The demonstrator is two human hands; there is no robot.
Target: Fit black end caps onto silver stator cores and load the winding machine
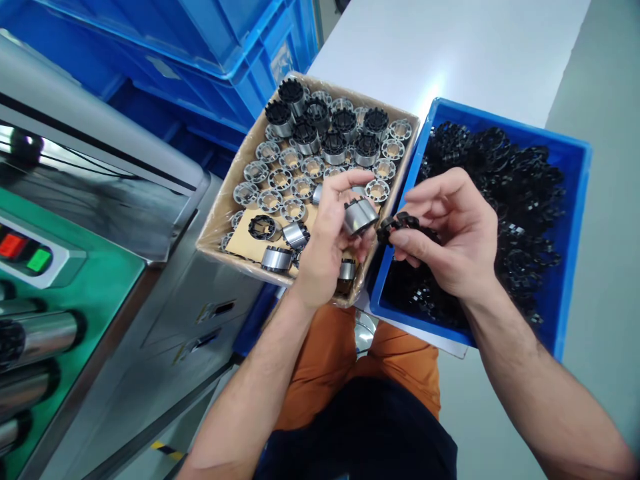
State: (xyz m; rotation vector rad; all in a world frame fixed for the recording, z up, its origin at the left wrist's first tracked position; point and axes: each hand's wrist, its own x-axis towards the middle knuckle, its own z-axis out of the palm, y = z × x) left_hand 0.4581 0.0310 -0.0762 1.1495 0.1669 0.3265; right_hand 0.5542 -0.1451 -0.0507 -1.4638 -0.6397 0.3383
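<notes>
My left hand (327, 233) is closed around a silver metal ring-shaped core (360, 215), tilted, above the right side of a cardboard box (215, 230). Just right of it, my right hand (450, 230) pinches a black slotted plastic ring (400, 227), apart from the core by a small gap. Inside the box stand rows of bare metal cores (270, 200); several toward the back carry black slotted tops (344, 121). Nearer me, a few black-rimmed cores (277, 259) lie on a cardboard sheet (240, 241). Below my right hand is a blue bin (575, 200) filled with black plastic rings (520, 173).
Blue crates (210, 87) are stacked behind the box. A white table (450, 40) supports the box and bin. At left stands a metal machine with a green panel (100, 247), red and green buttons (39, 260) and metal cylinders (50, 337).
</notes>
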